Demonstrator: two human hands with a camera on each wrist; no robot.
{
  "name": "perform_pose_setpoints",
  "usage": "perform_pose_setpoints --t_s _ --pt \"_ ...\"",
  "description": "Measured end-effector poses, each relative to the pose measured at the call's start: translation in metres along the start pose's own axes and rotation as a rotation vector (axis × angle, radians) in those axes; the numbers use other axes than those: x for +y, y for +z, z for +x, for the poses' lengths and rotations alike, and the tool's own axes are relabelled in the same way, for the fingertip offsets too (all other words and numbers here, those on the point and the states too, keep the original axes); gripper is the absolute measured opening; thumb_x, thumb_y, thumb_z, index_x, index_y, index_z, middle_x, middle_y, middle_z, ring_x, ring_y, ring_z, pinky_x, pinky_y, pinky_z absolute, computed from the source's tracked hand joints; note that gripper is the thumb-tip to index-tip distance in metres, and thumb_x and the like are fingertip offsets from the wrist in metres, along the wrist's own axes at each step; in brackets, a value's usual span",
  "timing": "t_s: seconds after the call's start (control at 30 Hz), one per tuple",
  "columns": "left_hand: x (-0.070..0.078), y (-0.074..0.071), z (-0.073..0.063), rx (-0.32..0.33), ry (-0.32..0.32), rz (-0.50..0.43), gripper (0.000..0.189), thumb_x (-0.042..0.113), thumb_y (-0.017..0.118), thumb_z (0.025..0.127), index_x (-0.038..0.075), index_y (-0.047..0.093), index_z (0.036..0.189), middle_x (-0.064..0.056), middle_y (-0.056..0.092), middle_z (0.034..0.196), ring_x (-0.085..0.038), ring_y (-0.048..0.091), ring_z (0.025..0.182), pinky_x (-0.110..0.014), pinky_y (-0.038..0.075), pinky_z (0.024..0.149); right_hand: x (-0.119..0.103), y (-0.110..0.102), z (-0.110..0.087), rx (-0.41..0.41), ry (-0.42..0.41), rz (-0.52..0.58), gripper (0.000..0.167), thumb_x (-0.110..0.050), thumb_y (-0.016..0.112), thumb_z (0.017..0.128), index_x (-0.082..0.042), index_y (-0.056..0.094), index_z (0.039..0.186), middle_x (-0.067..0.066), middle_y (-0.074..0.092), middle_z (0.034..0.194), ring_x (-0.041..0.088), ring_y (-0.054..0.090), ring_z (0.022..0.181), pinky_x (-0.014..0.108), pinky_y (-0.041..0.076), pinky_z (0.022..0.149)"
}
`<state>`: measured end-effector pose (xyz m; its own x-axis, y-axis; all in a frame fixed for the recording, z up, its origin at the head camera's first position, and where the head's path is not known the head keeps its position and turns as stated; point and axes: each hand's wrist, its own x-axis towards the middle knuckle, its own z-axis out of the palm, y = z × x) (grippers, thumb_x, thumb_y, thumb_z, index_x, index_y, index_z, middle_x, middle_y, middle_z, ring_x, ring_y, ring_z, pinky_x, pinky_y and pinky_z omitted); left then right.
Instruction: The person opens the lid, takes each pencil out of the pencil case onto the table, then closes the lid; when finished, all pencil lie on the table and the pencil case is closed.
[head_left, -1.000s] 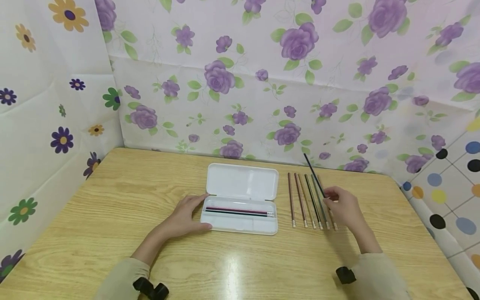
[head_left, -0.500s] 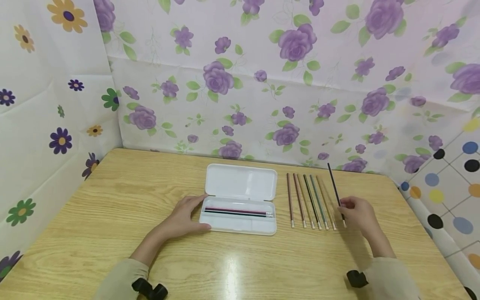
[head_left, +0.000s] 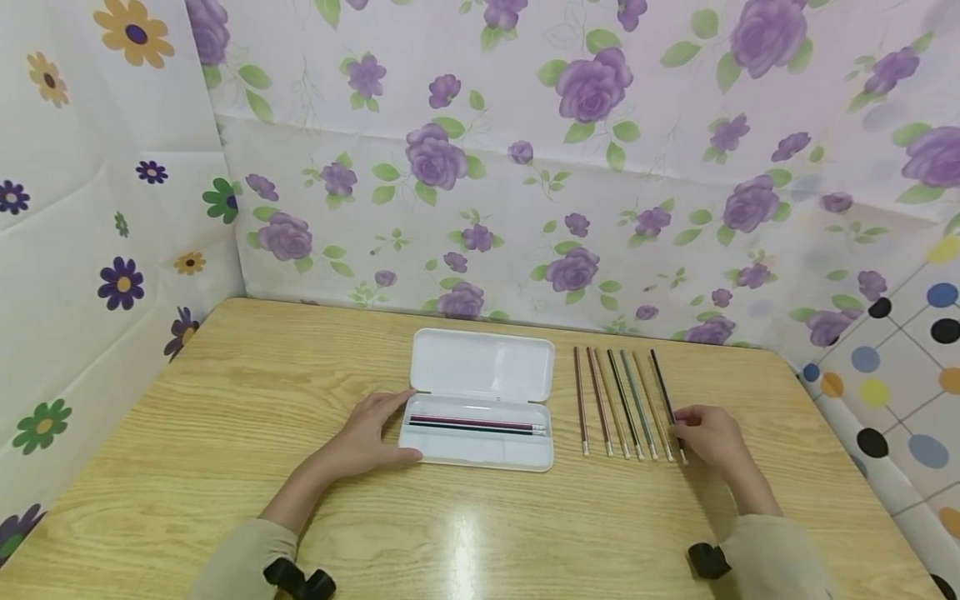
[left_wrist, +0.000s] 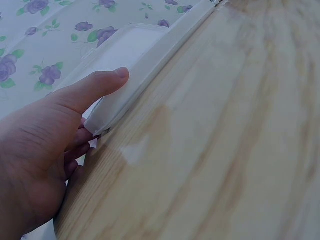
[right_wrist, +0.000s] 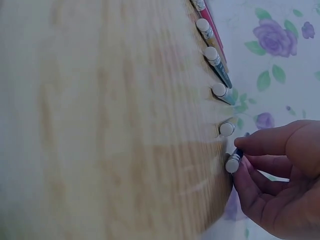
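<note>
A white pencil case [head_left: 457, 452] lies with its lid folded back, and two pencils, one red [head_left: 450, 418] and one dark green [head_left: 457, 427], lie lengthwise in it. My left hand [head_left: 363, 435] holds the case's left end, its thumb [left_wrist: 112, 80] on the front wall and its other fingers behind the end. To the right, my right hand [head_left: 711, 433] pinches a dark blue pencil [head_left: 661, 377] near its white eraser [right_wrist: 232, 165]. That pencil is at the right end of a row of pencils, beside a tan pencil [head_left: 651, 400].
Several pencils, among them a reddish-brown one [head_left: 581, 392] and a teal one [head_left: 636, 396], lie side by side with erasers toward me. They rest on the wooden table [head_left: 337, 533]. A flowered cloth [head_left: 495, 192] hangs behind its back edge.
My right hand has carried the dark blue pencil rightward from above the row, then lowered it beside the tan pencil. The left hand and the case have stayed in place.
</note>
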<state>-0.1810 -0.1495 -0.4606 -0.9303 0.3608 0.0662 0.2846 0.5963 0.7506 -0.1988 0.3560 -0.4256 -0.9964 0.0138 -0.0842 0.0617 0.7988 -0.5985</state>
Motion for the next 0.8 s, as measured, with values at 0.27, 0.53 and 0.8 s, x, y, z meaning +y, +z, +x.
perform_pose_setpoints --t_s 0.27,0.53,0.8 --pt "0.0 0.0 0.0 -0.002 -0.009 0.004 0.097 0.046 0.082 0.073 0.008 0.037 0.149 -0.017 0.041 0.137 -0.038 0.032 0.127 -0.061 0.03 0.1 0.0 0.002 0.002 -0.006 -0.005 -0.009 0.029 -0.007 0.064 0.09 0.015 0.062 0.108 0.018 0.067 0.091 0.025 0.064 0.077 0.035 0.051 0.064" --pt "0.0 0.001 0.001 0.0 0.012 0.007 0.097 0.046 0.082 0.073 0.007 0.037 0.149 -0.016 0.042 0.137 -0.037 0.033 0.126 -0.061 0.03 0.099 -0.001 -0.005 -0.003 -0.031 0.015 -0.013 0.04 -0.018 0.056 0.098 0.016 0.056 0.119 0.027 0.064 0.103 0.034 0.063 0.089 0.046 0.051 0.077" --pt "0.0 0.001 0.0 0.003 0.017 0.011 0.096 0.047 0.082 0.073 0.007 0.038 0.148 -0.015 0.043 0.136 -0.037 0.033 0.126 -0.062 0.03 0.099 -0.019 -0.002 -0.008 0.066 -0.026 -0.038 0.043 -0.02 0.055 0.098 0.013 0.054 0.126 0.032 0.059 0.115 0.042 0.06 0.097 0.051 0.05 0.078"
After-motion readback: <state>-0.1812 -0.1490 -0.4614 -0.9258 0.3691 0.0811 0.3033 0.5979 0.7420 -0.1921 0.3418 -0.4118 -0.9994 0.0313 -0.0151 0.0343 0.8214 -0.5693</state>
